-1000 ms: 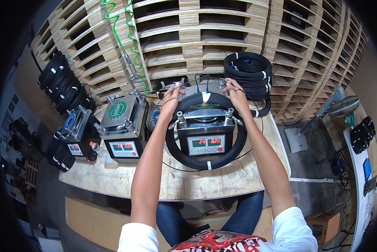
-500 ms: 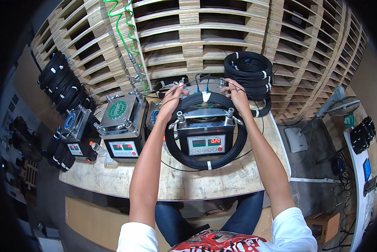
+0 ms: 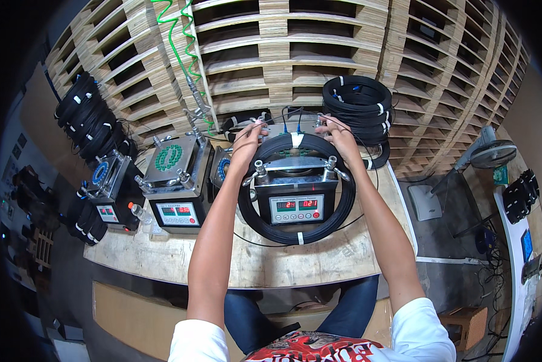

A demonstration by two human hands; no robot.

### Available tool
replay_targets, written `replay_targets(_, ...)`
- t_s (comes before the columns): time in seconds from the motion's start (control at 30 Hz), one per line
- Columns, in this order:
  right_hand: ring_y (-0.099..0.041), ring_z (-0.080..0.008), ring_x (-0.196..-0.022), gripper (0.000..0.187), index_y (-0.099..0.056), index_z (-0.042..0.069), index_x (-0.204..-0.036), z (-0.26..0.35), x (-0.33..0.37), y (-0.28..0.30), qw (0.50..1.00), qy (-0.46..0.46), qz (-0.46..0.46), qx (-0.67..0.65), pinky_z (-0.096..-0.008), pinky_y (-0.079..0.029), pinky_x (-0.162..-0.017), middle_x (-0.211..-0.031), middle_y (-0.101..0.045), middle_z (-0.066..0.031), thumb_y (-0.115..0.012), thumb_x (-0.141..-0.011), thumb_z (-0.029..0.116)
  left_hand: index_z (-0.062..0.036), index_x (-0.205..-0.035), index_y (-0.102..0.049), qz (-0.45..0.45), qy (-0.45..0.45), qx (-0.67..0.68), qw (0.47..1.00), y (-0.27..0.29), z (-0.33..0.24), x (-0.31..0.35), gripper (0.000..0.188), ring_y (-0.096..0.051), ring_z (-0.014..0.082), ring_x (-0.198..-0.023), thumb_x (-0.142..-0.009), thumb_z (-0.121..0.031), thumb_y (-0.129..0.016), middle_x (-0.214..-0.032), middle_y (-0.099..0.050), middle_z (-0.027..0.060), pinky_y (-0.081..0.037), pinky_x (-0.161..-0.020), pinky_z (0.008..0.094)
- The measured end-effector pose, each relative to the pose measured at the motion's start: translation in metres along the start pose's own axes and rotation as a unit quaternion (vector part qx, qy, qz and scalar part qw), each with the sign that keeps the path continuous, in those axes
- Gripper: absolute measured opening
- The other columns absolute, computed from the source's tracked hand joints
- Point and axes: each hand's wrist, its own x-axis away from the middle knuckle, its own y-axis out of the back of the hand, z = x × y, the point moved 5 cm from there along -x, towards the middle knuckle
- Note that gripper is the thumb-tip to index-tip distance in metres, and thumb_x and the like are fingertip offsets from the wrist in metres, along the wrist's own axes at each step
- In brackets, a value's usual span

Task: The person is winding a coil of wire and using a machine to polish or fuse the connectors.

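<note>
"Where was the coil of black cable (image 3: 272,233)?"

"It ringed the front of the machine (image 3: 297,210) on the wooden table (image 3: 162,259), between the forearms. The machine's red digits showed through its middle."

"And the hands?"

"The left hand (image 3: 248,139) was by the machine's far left corner, the right hand (image 3: 338,136) by the far right, fingers bent. I couldn't tell whether either gripped anything. Stacked coils (image 3: 364,123) stood just beyond the right."

From here, a black cable coil (image 3: 325,234) bound with white bands (image 3: 301,238) rings the lit-up machine (image 3: 296,209) near the table's (image 3: 271,265) front edge.
</note>
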Motion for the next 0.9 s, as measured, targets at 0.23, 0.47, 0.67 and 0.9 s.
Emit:
replay_targets(0.23,-0.063,-0.0091,-0.079,0.033,-0.066,0.004,-0.124,0.007,0.004,0.004,0.996,0.02,-0.074,0.045,-0.0237,-0.049,-0.068,-0.091,-0.071,-0.0069,-0.045,-0.107,0.023,-0.0123,-0.128,-0.067,0.064,0.021,-0.042,0.997,-0.005,-0.012,0.007,0.042,-0.057,0.0094,-0.089,-0.105,-0.042,-0.049,-0.104,-0.072,-0.0003,-0.045,-0.084,0.024)
replay_targets(0.47,-0.064,-0.0105,-0.077,0.034,-0.068,0.002,-0.118,0.003,0.002,0.005,0.998,0.024,-0.044,0.04,-0.0252,-0.05,-0.069,-0.086,-0.071,-0.0075,-0.046,-0.105,0.023,-0.0098,-0.116,-0.074,0.042,0.025,-0.023,0.999,-0.008,-0.01,0.008,0.039,-0.057,0.0108,-0.091,-0.103,-0.04,-0.053,-0.096,-0.072,0.0029,-0.043,-0.083,0.0253)
replay_targets(0.67,-0.067,-0.0145,-0.087,0.038,-0.065,0.004,-0.125,0.002,0.0,-0.002,0.998,-0.02,0.038,0.041,-0.027,-0.054,-0.076,-0.097,-0.073,-0.0114,-0.042,-0.108,0.029,-0.0087,-0.114,-0.074,-0.005,0.038,-0.025,0.999,0.0,-0.001,0.004,0.038,-0.059,0.0116,-0.087,-0.103,-0.039,-0.054,-0.096,-0.073,0.0037,-0.045,-0.079,0.0248)
replay_targets(0.9,-0.063,-0.011,-0.075,0.036,-0.064,0.004,-0.126,0.003,0.007,-0.001,0.999,-0.026,-0.033,-0.008,-0.0241,-0.05,-0.069,-0.089,-0.072,-0.009,-0.043,-0.108,0.028,-0.0098,-0.126,-0.068,0.025,0.035,0.002,0.999,-0.001,-0.004,0.005,0.038,-0.06,0.01,-0.087,-0.102,-0.037,-0.055,-0.098,-0.074,0.0038,-0.045,-0.079,0.0236)
